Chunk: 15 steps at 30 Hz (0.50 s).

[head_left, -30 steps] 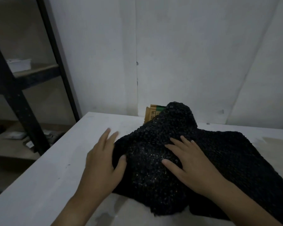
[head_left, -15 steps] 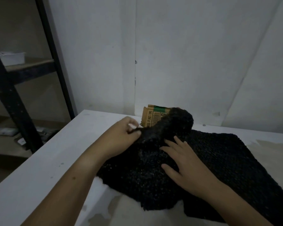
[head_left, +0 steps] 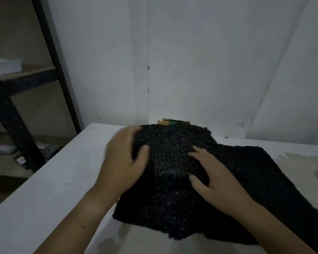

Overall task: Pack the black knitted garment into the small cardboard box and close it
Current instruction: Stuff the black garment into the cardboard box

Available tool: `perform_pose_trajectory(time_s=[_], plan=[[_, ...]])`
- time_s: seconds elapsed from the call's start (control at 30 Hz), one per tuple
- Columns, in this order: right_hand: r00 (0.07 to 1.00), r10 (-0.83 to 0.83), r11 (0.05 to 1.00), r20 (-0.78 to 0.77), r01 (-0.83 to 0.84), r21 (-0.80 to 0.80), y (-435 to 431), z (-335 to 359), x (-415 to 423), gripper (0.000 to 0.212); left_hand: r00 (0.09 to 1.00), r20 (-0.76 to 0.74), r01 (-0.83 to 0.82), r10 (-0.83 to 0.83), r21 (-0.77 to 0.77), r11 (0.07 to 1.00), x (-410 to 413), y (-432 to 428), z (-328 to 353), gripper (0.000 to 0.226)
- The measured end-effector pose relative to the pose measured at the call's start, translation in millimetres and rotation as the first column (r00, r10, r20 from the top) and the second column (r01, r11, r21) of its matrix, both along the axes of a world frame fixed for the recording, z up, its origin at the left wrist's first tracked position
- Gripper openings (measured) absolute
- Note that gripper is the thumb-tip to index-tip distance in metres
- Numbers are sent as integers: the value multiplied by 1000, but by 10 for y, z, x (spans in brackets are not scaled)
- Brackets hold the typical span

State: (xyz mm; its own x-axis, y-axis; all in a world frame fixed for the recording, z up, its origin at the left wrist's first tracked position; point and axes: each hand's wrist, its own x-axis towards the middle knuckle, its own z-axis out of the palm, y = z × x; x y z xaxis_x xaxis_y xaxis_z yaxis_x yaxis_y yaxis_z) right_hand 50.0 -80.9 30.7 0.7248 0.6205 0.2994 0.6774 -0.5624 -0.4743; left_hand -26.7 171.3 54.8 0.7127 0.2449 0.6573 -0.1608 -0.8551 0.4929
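Observation:
The black knitted garment (head_left: pixel 176 143) lies spread over the white table (head_left: pixel 50 180), bunched up at its far left part. My left hand (head_left: pixel 123 162) grips that raised fold at its left edge, thumb on top. My right hand (head_left: pixel 215 178) lies flat on the garment with fingers spread, pressing it down. The small cardboard box (head_left: pixel 168 122) stands behind the garment by the wall; only its brown top edge with a green mark shows, the rest is hidden by the knit.
A dark metal shelf rack (head_left: pixel 17 129) stands left of the table, holding a white tray (head_left: pixel 6 65) and small items lower down. A white wall (head_left: pixel 209 61) backs the table. Pale stains (head_left: pixel 301 160) mark the table's right side.
My left hand has pulled the far-left part of the garment up and over toward me, so the fold now covers most of the box. My right hand stayed pressed on the knit.

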Motion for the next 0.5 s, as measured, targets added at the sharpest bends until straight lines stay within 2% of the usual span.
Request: perform_pose_trajectory(time_s=[0.03, 0.1, 0.17, 0.33, 0.5], plan=[[1000, -24, 999, 16, 25, -45, 8, 8, 22, 62, 992, -110, 82, -68, 132, 988, 51, -64, 11, 51], [996, -55, 987, 63, 64, -145, 38, 25, 68, 69, 925, -370, 208, -91, 292, 934, 174, -157, -32, 69], [992, -53, 975, 116, 77, -209, 82, 82, 120, 75, 872, -488, 257, -47, 374, 891, 308, -148, -115, 81], [986, -27, 904, 162, 94, -418, 266, 389, 266, 84, 862, -504, 300, -51, 428, 853, 437, -34, -207, 86], [996, -86, 808, 1, 71, -585, 487, 502, 409, 78, 842, -538, 312, -43, 420, 852, 492, -35, -185, 89]])
